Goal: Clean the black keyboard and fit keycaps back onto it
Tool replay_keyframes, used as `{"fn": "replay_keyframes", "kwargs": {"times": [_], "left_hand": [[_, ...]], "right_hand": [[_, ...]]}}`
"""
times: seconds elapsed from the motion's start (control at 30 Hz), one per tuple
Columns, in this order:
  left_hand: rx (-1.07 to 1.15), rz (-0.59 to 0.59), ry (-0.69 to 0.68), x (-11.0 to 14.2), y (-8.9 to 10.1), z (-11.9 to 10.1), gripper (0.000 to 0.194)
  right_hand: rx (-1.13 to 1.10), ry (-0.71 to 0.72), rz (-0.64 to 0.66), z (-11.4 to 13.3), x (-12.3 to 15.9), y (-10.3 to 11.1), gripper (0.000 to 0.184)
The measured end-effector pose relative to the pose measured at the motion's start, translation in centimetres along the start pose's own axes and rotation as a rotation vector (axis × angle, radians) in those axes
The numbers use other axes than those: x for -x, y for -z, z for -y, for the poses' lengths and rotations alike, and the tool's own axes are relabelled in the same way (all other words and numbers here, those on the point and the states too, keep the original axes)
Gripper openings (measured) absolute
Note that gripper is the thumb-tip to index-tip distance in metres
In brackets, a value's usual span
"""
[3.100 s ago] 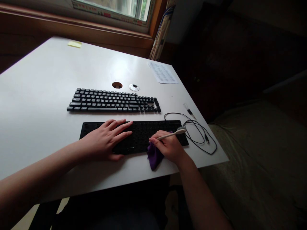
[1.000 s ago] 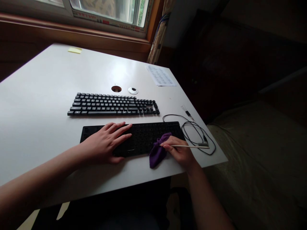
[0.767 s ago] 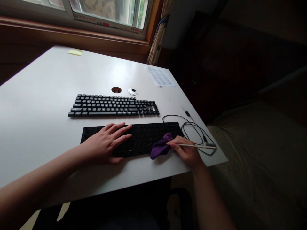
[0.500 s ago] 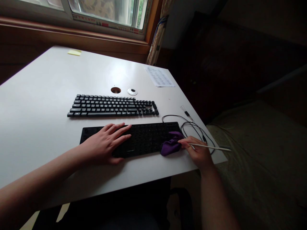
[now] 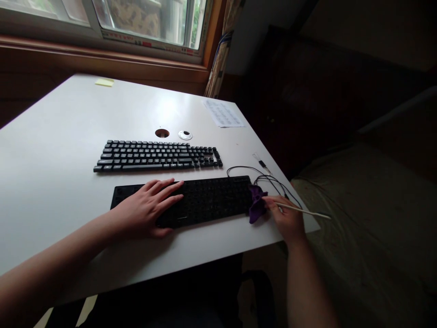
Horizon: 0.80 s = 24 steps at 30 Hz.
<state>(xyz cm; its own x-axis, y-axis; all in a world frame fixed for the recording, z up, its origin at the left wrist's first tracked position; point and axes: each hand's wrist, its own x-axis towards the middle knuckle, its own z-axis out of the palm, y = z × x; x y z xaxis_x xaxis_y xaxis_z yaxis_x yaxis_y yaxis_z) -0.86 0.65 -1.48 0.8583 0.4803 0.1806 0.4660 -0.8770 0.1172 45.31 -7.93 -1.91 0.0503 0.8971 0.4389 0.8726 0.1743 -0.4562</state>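
Note:
A black keyboard base (image 5: 211, 193), its keycaps off, lies near the front edge of the table. My left hand (image 5: 150, 205) rests on its left part with the fingers spread, holding nothing. At the right end of the base, my right hand (image 5: 285, 216) pinches a thin pale stick (image 5: 303, 210). A crumpled purple cloth (image 5: 257, 205) sits at the stick's inner end, against the base's right edge; how cloth and stick meet is hidden by the fingers. Behind the base, loose dark keycaps (image 5: 153, 156) are laid out in rows in a keyboard's shape.
A black cable (image 5: 273, 180) coils beside the right hand. A small wire tool with a black grip (image 5: 262, 164) lies near the table's right edge. Farther back are a cable hole (image 5: 162, 133), its round cover (image 5: 185, 135), printed papers (image 5: 223, 114) and yellow sticky notes (image 5: 104, 82).
My right hand has moved the purple cloth rightward, from on top of the base to its right edge. My left hand stays spread on the base. The view has shifted slightly.

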Motion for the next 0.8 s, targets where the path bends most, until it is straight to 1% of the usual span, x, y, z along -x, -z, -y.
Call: {"fn": "replay_keyframes", "kwargs": {"times": [0.07,0.2,0.27,0.33,0.43,0.53,0.6,0.67,0.73,0.8], "left_hand": [[-0.006,0.001,-0.001,0.0,0.0,0.0,0.079],[-0.003,-0.008,0.002,0.1,0.0,0.1,0.081],[0.007,-0.012,0.005,0.2,0.0,0.2,0.081],[0.016,-0.011,0.007,0.2,0.0,0.2,0.079],[0.035,-0.027,0.001,0.2,0.1,0.2,0.079],[0.043,-0.037,0.001,0.1,0.2,0.1,0.079],[0.032,-0.028,0.006,0.1,0.4,0.0,0.078],[0.018,-0.017,0.008,0.1,0.5,0.0,0.078],[0.007,-0.011,0.007,0.1,0.5,0.0,0.079],[0.000,-0.014,0.006,0.1,0.5,0.0,0.079]], "right_hand": [[0.017,0.020,-0.023,0.2,0.0,0.0,0.023],[0.135,0.097,-0.175,0.6,-0.2,0.2,0.021],[0.145,0.124,-0.206,0.9,-0.3,0.3,0.019],[0.106,0.144,-0.181,1.3,-0.4,0.1,0.021],[0.043,0.165,-0.082,1.6,-0.7,-0.5,0.025],[0.057,0.163,-0.014,1.5,-0.9,-1.3,0.026],[0.082,0.153,-0.012,1.3,-1.0,-1.6,0.027],[0.091,0.142,-0.018,1.1,-1.1,-1.7,0.022],[0.085,0.144,-0.027,0.9,-1.3,-1.6,0.016],[0.080,0.161,-0.064,0.8,-1.7,-1.3,0.013]]}}
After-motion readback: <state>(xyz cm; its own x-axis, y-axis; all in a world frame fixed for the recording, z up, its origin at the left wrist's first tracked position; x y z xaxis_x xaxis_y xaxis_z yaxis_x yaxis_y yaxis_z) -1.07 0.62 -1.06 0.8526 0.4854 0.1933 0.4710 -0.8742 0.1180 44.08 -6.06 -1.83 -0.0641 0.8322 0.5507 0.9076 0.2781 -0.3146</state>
